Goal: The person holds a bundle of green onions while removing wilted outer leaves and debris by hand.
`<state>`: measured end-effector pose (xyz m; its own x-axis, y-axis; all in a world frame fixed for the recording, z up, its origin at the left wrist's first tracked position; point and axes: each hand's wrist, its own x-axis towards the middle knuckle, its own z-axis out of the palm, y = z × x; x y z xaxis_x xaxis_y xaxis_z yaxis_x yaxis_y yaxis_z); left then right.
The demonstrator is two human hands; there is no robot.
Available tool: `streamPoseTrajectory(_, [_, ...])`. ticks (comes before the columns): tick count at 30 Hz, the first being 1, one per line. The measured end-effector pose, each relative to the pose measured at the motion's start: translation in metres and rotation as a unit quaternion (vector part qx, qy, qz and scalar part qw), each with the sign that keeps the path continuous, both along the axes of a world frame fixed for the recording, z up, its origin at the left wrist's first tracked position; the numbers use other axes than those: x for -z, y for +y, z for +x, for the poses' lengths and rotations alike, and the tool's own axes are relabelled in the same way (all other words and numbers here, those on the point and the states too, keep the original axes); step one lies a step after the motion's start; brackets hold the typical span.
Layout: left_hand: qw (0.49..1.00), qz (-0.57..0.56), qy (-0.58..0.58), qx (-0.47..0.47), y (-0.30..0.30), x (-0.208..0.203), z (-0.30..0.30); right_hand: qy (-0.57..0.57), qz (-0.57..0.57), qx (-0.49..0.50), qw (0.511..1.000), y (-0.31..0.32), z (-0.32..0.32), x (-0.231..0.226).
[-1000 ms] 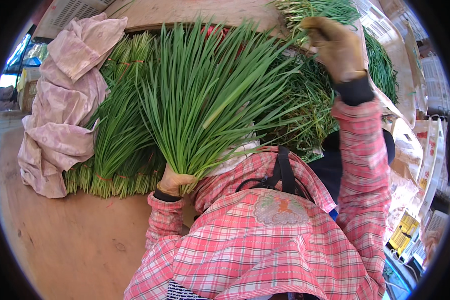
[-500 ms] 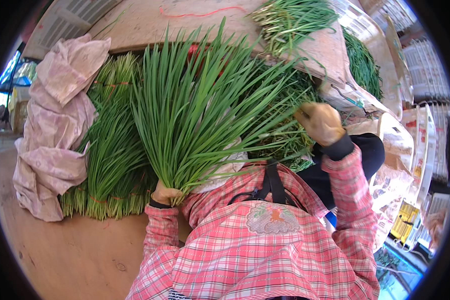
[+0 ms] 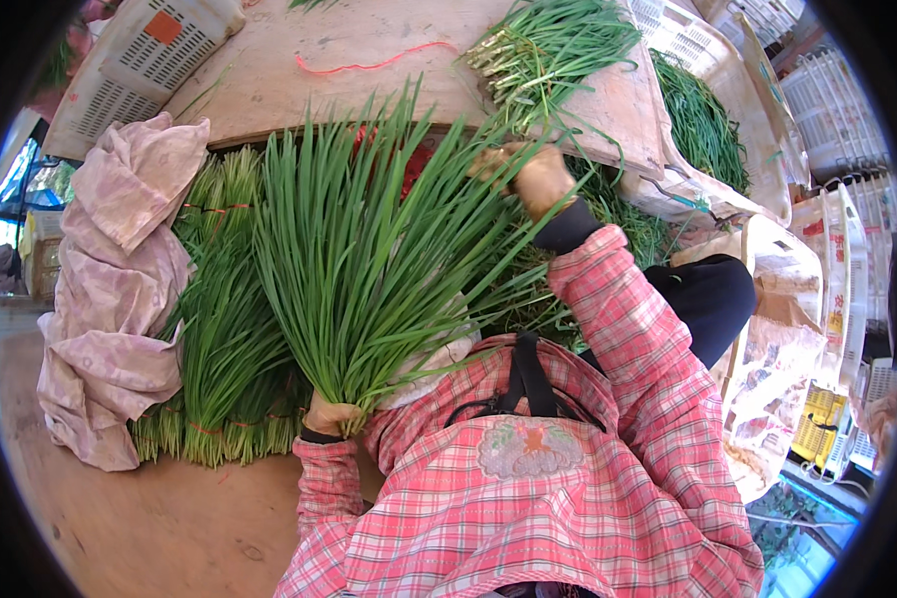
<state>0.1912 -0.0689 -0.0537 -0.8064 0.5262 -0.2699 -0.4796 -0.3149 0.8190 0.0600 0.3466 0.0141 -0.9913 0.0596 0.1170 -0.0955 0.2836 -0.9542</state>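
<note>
L hand (image 3: 331, 415) w/ leaves (image 3: 344, 274), R hand (image 3: 536, 181) nr part-bare board (image 3: 269, 100) edge

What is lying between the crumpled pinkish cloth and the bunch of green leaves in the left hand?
In the head view, green bundles with red ties lie between the pinkish cloth and the bunch held in the left hand.
</note>
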Motion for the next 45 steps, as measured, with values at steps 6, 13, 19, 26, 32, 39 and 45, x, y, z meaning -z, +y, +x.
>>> streamPoseTrajectory(6, [1.0, -0.005, -0.004, 0.014, 0.003, -0.001, -0.004, -0.046, -0.268, 0.112, 0.956, 0.025, 0.011, -0.035])
streamPoseTrajectory(13, [0.999, 0.033, -0.028, -0.028, 0.019, -0.016, -0.002, -0.02, 0.02, 0.174, 0.984, 0.027, 0.007, -0.031])
streamPoseTrajectory(19, [0.999, 0.013, -0.023, -0.026, 0.005, -0.013, 0.001, 0.008, -0.363, 0.302, 0.881, 0.091, -0.01, -0.057])
streamPoseTrajectory(26, [0.995, 0.02, -0.069, -0.066, 0.003, -0.011, 0.008, 0.104, -0.379, 0.291, 0.873, 0.166, 0.072, -0.092])
streamPoseTrajectory(32, [0.996, -0.001, -0.075, -0.055, -0.025, 0.01, 0.003, 0.119, -0.369, 0.36, 0.849, 0.22, 0.145, -0.077])
streamPoseTrajectory(39, [0.995, 0.025, -0.096, -0.028, -0.018, 0.007, -0.004, 0.13, -0.397, 0.355, 0.836, 0.262, 0.204, -0.064])
streamPoseTrajectory(45, [0.986, 0.062, -0.131, -0.082, -0.005, -0.011, 0.007, 0.187, -0.407, 0.095, 0.889, 0.222, 0.196, -0.149])
